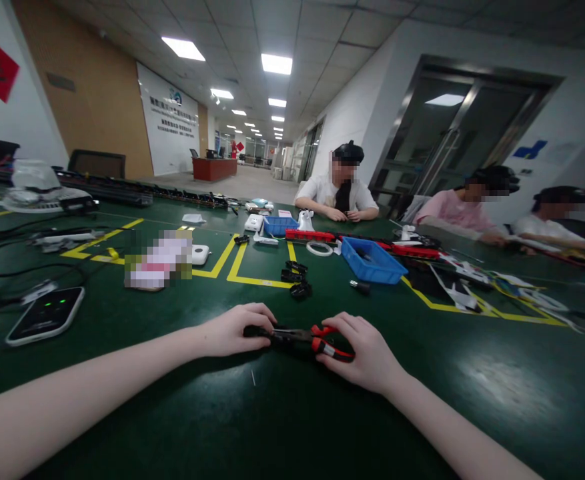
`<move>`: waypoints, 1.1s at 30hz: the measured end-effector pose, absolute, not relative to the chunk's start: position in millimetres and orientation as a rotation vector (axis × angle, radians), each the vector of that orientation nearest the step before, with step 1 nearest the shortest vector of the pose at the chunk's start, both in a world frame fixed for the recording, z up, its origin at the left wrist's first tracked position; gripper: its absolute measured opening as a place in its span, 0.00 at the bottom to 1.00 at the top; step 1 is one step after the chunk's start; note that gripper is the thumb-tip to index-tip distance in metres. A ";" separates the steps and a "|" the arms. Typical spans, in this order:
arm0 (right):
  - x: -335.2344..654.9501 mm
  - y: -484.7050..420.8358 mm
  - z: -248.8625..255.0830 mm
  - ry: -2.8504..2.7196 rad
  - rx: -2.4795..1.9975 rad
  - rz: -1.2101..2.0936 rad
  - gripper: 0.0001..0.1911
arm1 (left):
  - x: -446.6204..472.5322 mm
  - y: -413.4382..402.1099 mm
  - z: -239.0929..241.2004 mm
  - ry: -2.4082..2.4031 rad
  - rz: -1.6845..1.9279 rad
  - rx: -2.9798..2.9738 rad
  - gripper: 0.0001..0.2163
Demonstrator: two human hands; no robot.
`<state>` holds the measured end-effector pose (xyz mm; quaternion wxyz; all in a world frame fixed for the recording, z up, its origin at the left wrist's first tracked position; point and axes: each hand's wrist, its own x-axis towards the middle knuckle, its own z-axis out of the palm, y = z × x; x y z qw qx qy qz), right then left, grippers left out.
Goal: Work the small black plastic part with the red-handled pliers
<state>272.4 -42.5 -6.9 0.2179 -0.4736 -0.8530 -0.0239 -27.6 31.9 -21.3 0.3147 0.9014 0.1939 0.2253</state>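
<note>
Wall sign (166, 127) bears blurred lettering (175, 112); hands (367, 353) hold red-handled pliers (318, 344), black part (278, 337)

Wearer's forearms and hands, head view. Left forearm (107, 383): bare to the frame's edge, widest at the lower left corner and tapering smoothly to a slim wrist. A tiny spot marks the skin close to the left wrist (205, 338). Left hand (238, 329): bare, with slender fingers and rounded knuckles. Right forearm (449, 413): likewise bare, smooth in outline, cut off by the bottom border. Right hand (369, 350): bare, the back broad, the fingers slim. Fingernails: too blurred to make out.
</note>
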 end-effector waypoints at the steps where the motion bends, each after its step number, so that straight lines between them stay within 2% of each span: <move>1: 272.5 -42.7 -7.5 -2.366 -1.314 -0.047 0.22 | -27.6 31.9 -21.1 0.515 0.587 2.378 0.05; 6: 274.8 -43.0 -9.4 -2.403 -1.285 -0.033 0.24 | -28.5 31.6 -19.4 0.513 0.568 2.391 0.05; 20: 279.4 -39.9 -6.0 -2.432 -1.209 -0.131 0.18 | -30.3 34.1 -23.3 0.480 0.567 2.419 0.07; 33: 281.4 -37.5 -8.2 -2.426 -1.169 -0.192 0.19 | -30.2 34.9 -22.8 0.448 0.577 2.472 0.09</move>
